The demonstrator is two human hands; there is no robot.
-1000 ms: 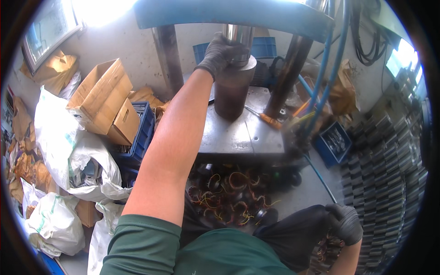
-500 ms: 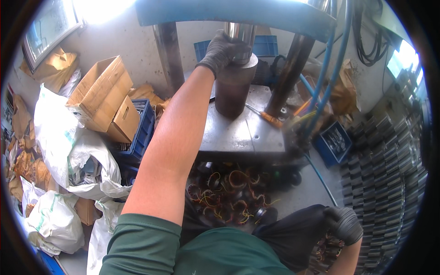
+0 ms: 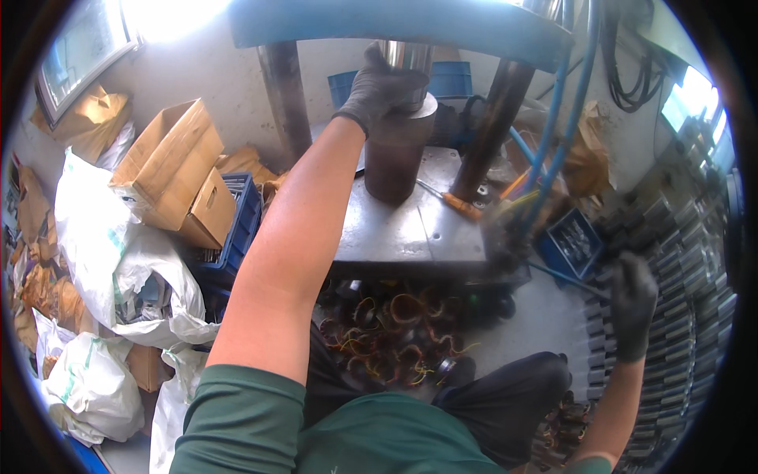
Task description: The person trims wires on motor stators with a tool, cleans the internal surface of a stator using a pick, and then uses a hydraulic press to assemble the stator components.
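Note:
My left hand point(image 3: 379, 91), in a dark grey glove, reaches forward and wraps round a shiny metal cylinder point(image 3: 409, 55) under the blue press beam point(image 3: 403, 22). Below it a dark, thick cylinder point(image 3: 391, 170) with a pale top rim stands upright on the metal press bed point(image 3: 379, 237). Whether the two cylinders are joined is hidden by my hand. Out to the right, my gloved right hand point(image 3: 633, 304) is closed at the end of a thin blue lever point(image 3: 570, 280); motion blurs its fingers somewhat.
An orange-handled screwdriver point(image 3: 462, 207) lies on the bed. Wound coils with loose wires point(image 3: 407, 340) lie beneath. Stacked metal cores point(image 3: 671, 332) fill the right, near a blue bin point(image 3: 570, 245). Cardboard boxes point(image 3: 170, 170) and white sacks point(image 3: 95, 379) crowd the left. Blue hoses point(image 3: 564, 118) hang at right.
My right hand has risen from beside my knee, and the lever has swung up with it. My left hand keeps its hold on the shiny cylinder. The view has shifted slightly.

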